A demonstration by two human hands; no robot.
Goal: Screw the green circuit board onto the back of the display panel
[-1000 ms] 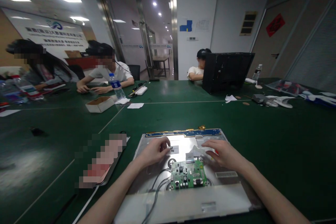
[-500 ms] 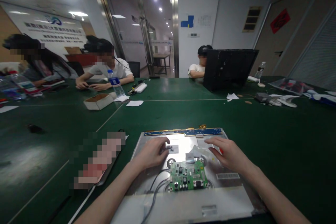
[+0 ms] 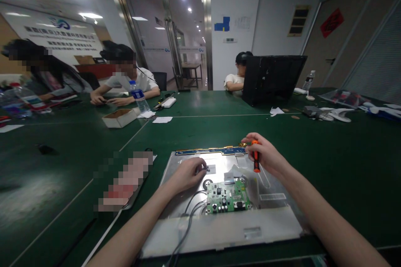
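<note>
A bare display panel point(image 3: 269, 229) lies on the table with its metal back up. A green circuit board point(image 3: 230, 198) with dark cables sits at its middle. My left hand point(image 3: 189, 174) rests over the panel's left part, fingers curled and closed at a few tiny dark pieces point(image 3: 207, 169), perhaps screws; whether it grips one is hidden. My right hand point(image 3: 265, 154) is raised above the panel's far right corner, closed around an orange-and-black screwdriver point(image 3: 256, 160). Its fingertips are near a gold piece point(image 3: 242, 144) by the blue board strip point(image 3: 203, 151).
A phone-like slab point(image 3: 130, 183), partly blurred, lies left of the panel with a white cable. Further back are an open box point(image 3: 120, 119), a water bottle point(image 3: 138, 96), paper scraps and a large black casing point(image 3: 275, 79). Several people sit around the green table point(image 3: 194, 129).
My right hand has risen away from me, and the screwdriver, mostly hidden before, now shows in it. My left fingers have closed in on the tiny dark pieces.
</note>
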